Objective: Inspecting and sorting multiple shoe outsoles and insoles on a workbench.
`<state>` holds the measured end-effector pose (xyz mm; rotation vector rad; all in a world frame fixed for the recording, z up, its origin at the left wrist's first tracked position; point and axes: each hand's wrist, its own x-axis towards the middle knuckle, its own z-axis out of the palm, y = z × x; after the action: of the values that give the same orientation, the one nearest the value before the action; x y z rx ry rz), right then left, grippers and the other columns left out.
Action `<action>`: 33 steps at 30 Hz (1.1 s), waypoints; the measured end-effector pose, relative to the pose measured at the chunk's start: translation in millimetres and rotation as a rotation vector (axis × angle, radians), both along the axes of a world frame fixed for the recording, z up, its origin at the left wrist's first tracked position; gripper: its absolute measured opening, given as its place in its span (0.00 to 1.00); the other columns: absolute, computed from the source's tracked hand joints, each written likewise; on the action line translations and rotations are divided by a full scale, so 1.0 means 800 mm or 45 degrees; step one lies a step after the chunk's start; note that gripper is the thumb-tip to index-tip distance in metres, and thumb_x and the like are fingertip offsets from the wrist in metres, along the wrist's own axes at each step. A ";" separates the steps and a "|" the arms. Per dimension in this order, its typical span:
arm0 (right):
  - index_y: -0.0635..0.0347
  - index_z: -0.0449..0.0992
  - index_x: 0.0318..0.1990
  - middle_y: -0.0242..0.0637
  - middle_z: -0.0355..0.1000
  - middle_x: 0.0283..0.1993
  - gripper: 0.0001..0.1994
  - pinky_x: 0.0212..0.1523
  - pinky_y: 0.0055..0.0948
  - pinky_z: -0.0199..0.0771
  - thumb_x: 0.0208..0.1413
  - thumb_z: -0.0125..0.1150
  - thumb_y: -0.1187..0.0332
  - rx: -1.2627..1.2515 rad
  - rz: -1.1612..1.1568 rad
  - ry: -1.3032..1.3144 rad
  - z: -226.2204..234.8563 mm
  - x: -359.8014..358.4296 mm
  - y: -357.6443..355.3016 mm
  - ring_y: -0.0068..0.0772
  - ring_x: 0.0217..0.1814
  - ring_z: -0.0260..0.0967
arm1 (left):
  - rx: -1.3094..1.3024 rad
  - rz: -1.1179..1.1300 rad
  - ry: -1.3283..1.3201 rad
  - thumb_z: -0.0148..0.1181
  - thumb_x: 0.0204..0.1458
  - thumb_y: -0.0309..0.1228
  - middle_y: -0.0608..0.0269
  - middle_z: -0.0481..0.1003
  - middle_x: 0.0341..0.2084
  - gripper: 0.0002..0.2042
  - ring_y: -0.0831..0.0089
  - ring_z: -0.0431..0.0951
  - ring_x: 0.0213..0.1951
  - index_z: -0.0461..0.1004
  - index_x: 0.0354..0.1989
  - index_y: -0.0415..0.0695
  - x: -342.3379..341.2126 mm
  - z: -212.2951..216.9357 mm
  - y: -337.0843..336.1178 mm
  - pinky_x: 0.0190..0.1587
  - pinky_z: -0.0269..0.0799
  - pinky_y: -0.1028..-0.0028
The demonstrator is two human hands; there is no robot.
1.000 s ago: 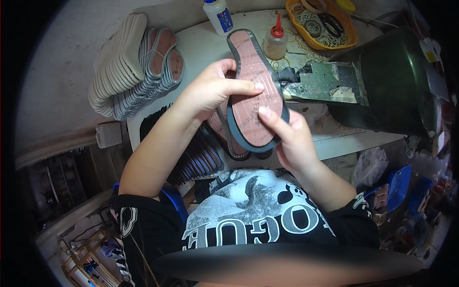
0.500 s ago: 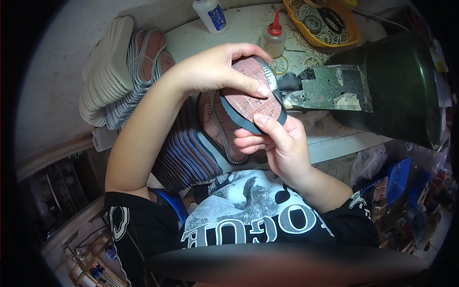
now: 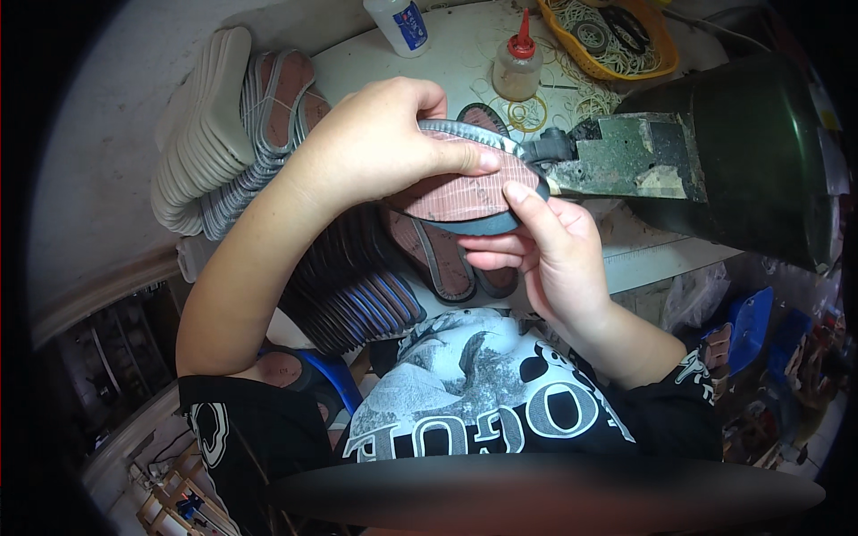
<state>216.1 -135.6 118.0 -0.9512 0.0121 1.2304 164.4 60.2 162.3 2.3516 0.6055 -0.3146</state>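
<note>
A shoe insole (image 3: 465, 192) with a reddish-brown face and a grey-blue rim is held flat between both hands above the bench. My left hand (image 3: 375, 147) grips its upper left part, thumb stretched across the face. My right hand (image 3: 550, 255) supports it from below and the right, index finger on its edge. The insole's right end meets the worn metal head of a dark green machine (image 3: 643, 165). More insoles (image 3: 442, 259) of the same kind lie under my hands.
A fanned stack of pale and grey insoles (image 3: 223, 125) lies at the left; a dark fanned stack (image 3: 353, 299) sits near my lap. Two glue bottles (image 3: 517, 62) stand on the white bench, with a yellow tray (image 3: 666, 58) of rubber bands at the back right.
The insole has swung from standing on end to lying flat, and its end has come up against the machine head. Both hands shifted along it.
</note>
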 end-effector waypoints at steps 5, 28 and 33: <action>0.67 0.75 0.40 0.40 0.77 0.38 0.13 0.35 0.17 0.76 0.61 0.54 0.63 -0.026 0.064 -0.054 -0.010 0.005 0.002 0.23 0.34 0.76 | -0.085 0.076 -0.012 0.67 0.41 0.52 0.63 0.70 0.14 0.26 0.78 0.70 0.21 0.74 0.23 0.35 -0.011 -0.006 -0.011 0.23 0.66 0.75; 0.67 0.72 0.40 0.31 0.73 0.30 0.12 0.27 0.16 0.69 0.61 0.55 0.64 -0.080 0.668 -0.659 -0.031 0.022 -0.081 0.14 0.28 0.69 | -0.567 0.463 -0.061 0.68 0.44 0.49 0.64 0.69 0.10 0.23 0.80 0.68 0.10 0.71 0.23 0.37 -0.042 -0.017 -0.044 0.11 0.63 0.82; 0.66 0.71 0.37 0.28 0.70 0.26 0.12 0.19 0.13 0.64 0.61 0.54 0.62 -0.171 0.512 -0.518 -0.018 0.014 -0.102 0.14 0.17 0.66 | -0.510 0.473 -0.093 0.69 0.43 0.49 0.65 0.69 0.10 0.23 0.80 0.67 0.09 0.71 0.21 0.37 -0.035 -0.029 -0.027 0.11 0.61 0.81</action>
<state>227.1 -217.0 103.8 -1.3531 -0.4414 1.3905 136.4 38.3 138.8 1.8187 0.8417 -0.1602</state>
